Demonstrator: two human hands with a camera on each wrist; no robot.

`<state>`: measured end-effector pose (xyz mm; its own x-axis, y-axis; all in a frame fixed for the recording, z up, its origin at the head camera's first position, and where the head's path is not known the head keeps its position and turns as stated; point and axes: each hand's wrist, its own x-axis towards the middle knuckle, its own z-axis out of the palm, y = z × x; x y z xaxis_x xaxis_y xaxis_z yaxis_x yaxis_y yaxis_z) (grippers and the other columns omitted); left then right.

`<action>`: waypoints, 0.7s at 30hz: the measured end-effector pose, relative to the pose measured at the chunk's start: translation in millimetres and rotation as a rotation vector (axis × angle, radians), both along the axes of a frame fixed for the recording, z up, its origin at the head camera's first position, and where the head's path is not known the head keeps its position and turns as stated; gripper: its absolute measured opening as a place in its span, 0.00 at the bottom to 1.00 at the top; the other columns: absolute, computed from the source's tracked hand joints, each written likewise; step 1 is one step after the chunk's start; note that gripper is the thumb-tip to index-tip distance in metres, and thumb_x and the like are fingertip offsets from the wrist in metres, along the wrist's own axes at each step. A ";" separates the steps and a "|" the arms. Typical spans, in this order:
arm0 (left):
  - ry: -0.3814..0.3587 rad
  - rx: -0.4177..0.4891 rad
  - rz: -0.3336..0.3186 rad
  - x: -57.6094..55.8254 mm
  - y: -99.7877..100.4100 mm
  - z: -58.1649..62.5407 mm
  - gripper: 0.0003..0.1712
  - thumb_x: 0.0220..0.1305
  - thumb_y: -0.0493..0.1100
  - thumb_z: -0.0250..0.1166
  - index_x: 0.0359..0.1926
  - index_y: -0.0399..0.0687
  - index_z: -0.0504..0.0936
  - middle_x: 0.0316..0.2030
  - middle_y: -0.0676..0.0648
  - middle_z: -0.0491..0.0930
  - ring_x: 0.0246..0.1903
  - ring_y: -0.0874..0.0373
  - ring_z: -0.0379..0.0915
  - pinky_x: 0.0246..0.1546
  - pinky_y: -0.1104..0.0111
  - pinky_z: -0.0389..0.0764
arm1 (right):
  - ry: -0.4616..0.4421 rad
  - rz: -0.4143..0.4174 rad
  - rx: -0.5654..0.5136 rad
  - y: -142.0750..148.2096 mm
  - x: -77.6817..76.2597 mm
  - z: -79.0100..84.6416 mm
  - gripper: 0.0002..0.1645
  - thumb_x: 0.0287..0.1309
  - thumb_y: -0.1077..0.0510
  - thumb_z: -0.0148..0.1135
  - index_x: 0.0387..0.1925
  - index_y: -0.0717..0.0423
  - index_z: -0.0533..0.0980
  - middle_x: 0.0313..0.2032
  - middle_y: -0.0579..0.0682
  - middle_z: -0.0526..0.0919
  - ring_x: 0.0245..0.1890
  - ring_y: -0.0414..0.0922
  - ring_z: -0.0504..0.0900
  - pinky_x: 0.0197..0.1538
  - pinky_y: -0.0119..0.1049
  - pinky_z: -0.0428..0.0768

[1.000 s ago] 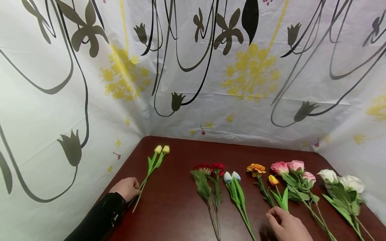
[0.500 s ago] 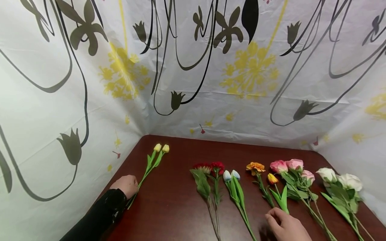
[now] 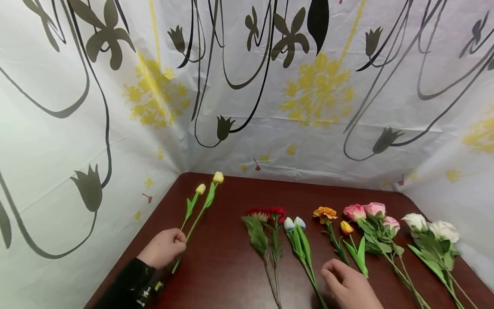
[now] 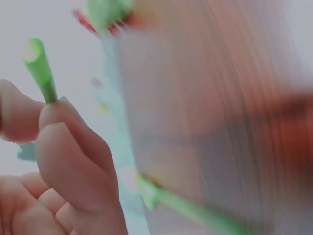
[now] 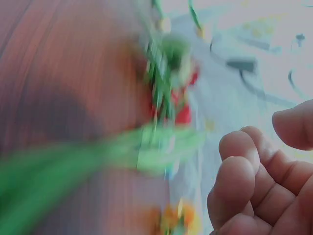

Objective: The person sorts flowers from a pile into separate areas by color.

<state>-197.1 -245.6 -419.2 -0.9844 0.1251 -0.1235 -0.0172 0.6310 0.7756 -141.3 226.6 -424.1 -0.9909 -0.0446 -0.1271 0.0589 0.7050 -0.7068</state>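
Observation:
In the head view my left hand (image 3: 164,247) is at the table's left side, pinching the stem of a pale yellow tulip (image 3: 218,177) between thumb and fingers. The cut end of a green stem (image 4: 39,68) sticks out of that pinch in the left wrist view. A second pale yellow tulip (image 3: 200,189) lies close by, its lower stem hidden behind the hand. My right hand (image 3: 349,285) holds nothing; its fingers are loosely bent, with the thumb apart from them. It hovers between white-blue tulips (image 3: 294,224) and an orange-yellow tulip (image 3: 347,228).
Red flowers (image 3: 276,213) with long stems lie mid-table. An orange flower (image 3: 325,213), pink roses (image 3: 374,209) and white roses (image 3: 443,231) lie to the right. A patterned curtain (image 3: 247,103) hangs around the dark red-brown table (image 3: 227,240).
The two yellow tulips have come apart, one shifting away up and right in my left hand. My right hand has moved left, away from the orange-yellow tulip's stem.

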 end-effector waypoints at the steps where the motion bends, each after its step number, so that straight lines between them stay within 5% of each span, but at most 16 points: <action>1: -0.005 0.054 -0.023 5.8 6.8 2.1 0.02 0.62 0.32 0.58 0.37 0.39 0.75 0.23 0.49 0.67 0.19 0.56 0.63 0.23 0.64 0.66 | 0.006 0.043 -0.038 -8.4 -0.3 2.6 0.09 0.72 0.51 0.59 0.40 0.51 0.79 0.26 0.46 0.76 0.24 0.44 0.73 0.29 0.39 0.71; 8: 0.050 0.320 -0.207 49.2 71.6 -3.9 0.07 0.58 0.29 0.58 0.38 0.40 0.75 0.21 0.50 0.72 0.16 0.58 0.72 0.20 0.66 0.76 | 0.034 0.366 -0.202 -86.6 -9.0 8.1 0.15 0.72 0.45 0.59 0.48 0.51 0.78 0.36 0.44 0.83 0.33 0.41 0.81 0.34 0.40 0.76; 14: -0.109 0.495 -0.222 71.1 119.6 -24.3 0.07 0.58 0.28 0.56 0.36 0.41 0.75 0.19 0.50 0.73 0.16 0.58 0.70 0.19 0.69 0.72 | -0.043 0.427 -0.319 -132.3 -14.5 -1.6 0.16 0.73 0.43 0.56 0.43 0.51 0.79 0.30 0.48 0.82 0.25 0.45 0.79 0.29 0.40 0.74; 17: -0.128 0.473 -0.221 73.2 128.7 -31.5 0.07 0.58 0.29 0.57 0.35 0.43 0.76 0.20 0.50 0.73 0.17 0.60 0.69 0.22 0.71 0.69 | -0.045 0.442 -0.322 -141.4 -16.5 -5.3 0.18 0.75 0.45 0.55 0.33 0.52 0.78 0.24 0.47 0.79 0.20 0.45 0.76 0.26 0.37 0.72; 21: -0.034 0.377 -0.229 74.6 127.0 -38.1 0.05 0.59 0.32 0.61 0.35 0.46 0.76 0.21 0.54 0.73 0.18 0.63 0.69 0.23 0.72 0.69 | -0.009 0.486 -0.254 -150.3 -22.3 -7.0 0.21 0.75 0.48 0.54 0.24 0.51 0.74 0.18 0.45 0.77 0.16 0.42 0.70 0.23 0.34 0.67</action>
<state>-122.4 -118.6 -457.3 -0.9220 0.3825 -0.0596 0.0607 0.2949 0.9536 -163.7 76.3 -431.1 -0.8476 -0.5271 -0.0609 -0.2240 0.4594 -0.8595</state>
